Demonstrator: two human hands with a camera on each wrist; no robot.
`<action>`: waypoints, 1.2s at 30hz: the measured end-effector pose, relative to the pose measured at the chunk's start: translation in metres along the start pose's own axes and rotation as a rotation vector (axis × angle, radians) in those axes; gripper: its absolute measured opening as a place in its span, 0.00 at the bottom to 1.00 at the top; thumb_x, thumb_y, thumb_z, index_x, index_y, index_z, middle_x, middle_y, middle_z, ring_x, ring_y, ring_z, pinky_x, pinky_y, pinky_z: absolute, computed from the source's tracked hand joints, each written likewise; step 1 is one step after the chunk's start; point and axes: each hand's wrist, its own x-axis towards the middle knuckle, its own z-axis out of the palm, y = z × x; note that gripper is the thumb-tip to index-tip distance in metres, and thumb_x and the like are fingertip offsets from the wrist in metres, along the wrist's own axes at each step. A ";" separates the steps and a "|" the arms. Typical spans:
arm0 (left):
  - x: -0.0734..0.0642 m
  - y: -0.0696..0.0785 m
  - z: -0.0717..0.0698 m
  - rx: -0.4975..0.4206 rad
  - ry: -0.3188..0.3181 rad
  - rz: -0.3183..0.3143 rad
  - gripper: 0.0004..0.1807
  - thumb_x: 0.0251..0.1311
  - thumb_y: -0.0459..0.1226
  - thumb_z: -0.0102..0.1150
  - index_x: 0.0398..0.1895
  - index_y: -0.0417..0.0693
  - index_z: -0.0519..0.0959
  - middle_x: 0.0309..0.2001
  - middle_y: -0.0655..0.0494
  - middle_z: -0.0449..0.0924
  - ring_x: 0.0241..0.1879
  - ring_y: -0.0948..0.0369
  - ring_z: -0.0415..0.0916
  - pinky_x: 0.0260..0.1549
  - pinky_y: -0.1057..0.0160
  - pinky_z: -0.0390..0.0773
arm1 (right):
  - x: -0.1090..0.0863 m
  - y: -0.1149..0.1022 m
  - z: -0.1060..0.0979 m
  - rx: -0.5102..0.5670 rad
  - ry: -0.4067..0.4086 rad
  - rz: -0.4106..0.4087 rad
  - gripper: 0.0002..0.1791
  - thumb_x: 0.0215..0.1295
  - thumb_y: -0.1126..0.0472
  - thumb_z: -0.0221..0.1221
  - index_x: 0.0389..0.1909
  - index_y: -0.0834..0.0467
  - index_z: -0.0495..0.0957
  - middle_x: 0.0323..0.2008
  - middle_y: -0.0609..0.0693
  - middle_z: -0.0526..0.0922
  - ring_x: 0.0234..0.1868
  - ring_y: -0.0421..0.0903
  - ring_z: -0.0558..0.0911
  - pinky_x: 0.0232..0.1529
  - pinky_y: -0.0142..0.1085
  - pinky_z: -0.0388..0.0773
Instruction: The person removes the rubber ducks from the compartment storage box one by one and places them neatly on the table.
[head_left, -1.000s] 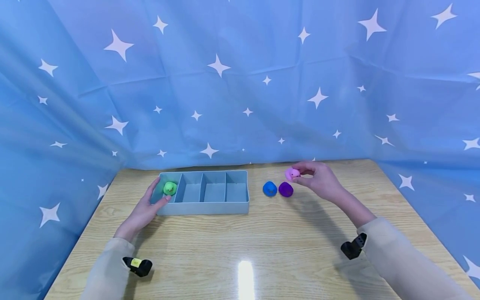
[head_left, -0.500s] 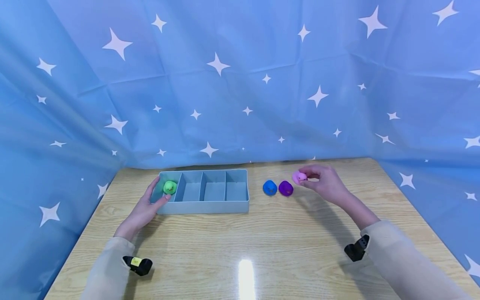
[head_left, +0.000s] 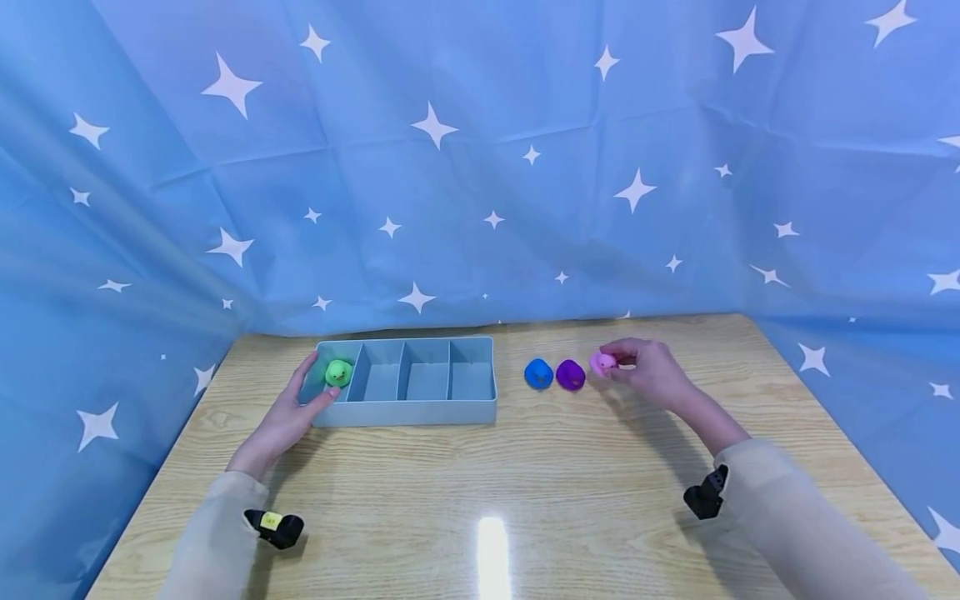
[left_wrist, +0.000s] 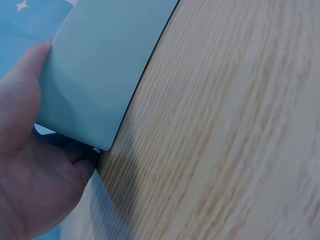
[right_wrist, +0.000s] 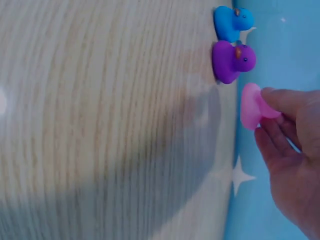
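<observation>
My left hand (head_left: 288, 419) grips the left end of a blue-grey divided box (head_left: 420, 412), thumb over the front rim and fingers round the end wall. A green rubber duck (head_left: 339, 372) sits in the box's leftmost compartment; the other compartments hold nothing. Between thumb and fingertips, my right hand (head_left: 651, 375) pinches a pink rubber duck (right_wrist: 251, 107), low over the table just right of a purple rubber duck (head_left: 571, 375). Left of the purple one stands a blue rubber duck (head_left: 538, 374), close beside it. The right wrist view shows both of these ducks upright on the wood.
A wooden table (head_left: 405, 500) lies under everything. Blue star-printed cloth (head_left: 480, 167) hangs along its back and both sides. The box's right end stands a short way left of the blue duck.
My right hand has moved right and down with the pink duck, from behind the purple duck to the purple duck's right side. The left hand keeps its grip on the box.
</observation>
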 end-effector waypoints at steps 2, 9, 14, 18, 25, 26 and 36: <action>0.000 0.000 0.000 -0.003 -0.001 -0.003 0.50 0.74 0.56 0.54 0.85 0.63 0.33 0.81 0.34 0.32 0.77 0.31 0.36 0.67 0.27 0.53 | 0.000 0.001 0.002 -0.001 -0.004 0.007 0.20 0.63 0.73 0.67 0.56 0.73 0.80 0.50 0.68 0.84 0.51 0.65 0.84 0.53 0.53 0.82; 0.000 0.000 0.000 -0.004 -0.004 -0.012 0.50 0.74 0.57 0.54 0.85 0.63 0.32 0.81 0.33 0.32 0.77 0.30 0.35 0.66 0.27 0.55 | 0.001 0.005 0.009 -0.011 -0.027 0.043 0.20 0.63 0.74 0.66 0.56 0.73 0.79 0.50 0.69 0.83 0.53 0.67 0.83 0.54 0.53 0.82; -0.001 0.000 0.000 -0.008 -0.004 -0.006 0.50 0.74 0.56 0.54 0.85 0.63 0.32 0.81 0.33 0.32 0.76 0.30 0.40 0.65 0.28 0.56 | 0.003 0.006 0.012 -0.031 -0.019 0.023 0.19 0.63 0.74 0.66 0.55 0.73 0.80 0.50 0.69 0.84 0.53 0.67 0.83 0.54 0.54 0.81; -0.001 0.001 0.000 -0.005 -0.004 -0.007 0.50 0.74 0.56 0.54 0.85 0.63 0.32 0.81 0.34 0.31 0.76 0.30 0.40 0.66 0.28 0.56 | 0.004 0.008 0.013 -0.046 -0.013 0.012 0.18 0.63 0.74 0.65 0.54 0.73 0.81 0.50 0.70 0.84 0.52 0.67 0.83 0.53 0.55 0.82; -0.001 0.003 -0.001 0.007 -0.005 -0.019 0.50 0.74 0.57 0.53 0.85 0.62 0.32 0.82 0.35 0.30 0.77 0.31 0.33 0.68 0.26 0.49 | 0.002 0.014 0.014 -0.040 -0.009 0.011 0.18 0.62 0.73 0.66 0.53 0.74 0.81 0.49 0.69 0.84 0.50 0.66 0.84 0.52 0.52 0.83; -0.001 0.003 -0.001 0.008 -0.005 -0.022 0.50 0.74 0.57 0.53 0.85 0.62 0.32 0.81 0.35 0.30 0.77 0.31 0.34 0.68 0.26 0.50 | 0.001 0.015 0.014 -0.037 -0.009 0.009 0.18 0.62 0.73 0.66 0.53 0.74 0.81 0.49 0.69 0.84 0.50 0.66 0.84 0.51 0.52 0.83; 0.001 0.001 0.000 0.014 -0.005 -0.020 0.50 0.74 0.57 0.53 0.85 0.63 0.32 0.81 0.35 0.30 0.77 0.31 0.31 0.68 0.25 0.45 | -0.002 0.014 0.015 -0.003 -0.007 0.015 0.18 0.62 0.75 0.66 0.53 0.74 0.81 0.49 0.70 0.83 0.50 0.67 0.84 0.50 0.50 0.84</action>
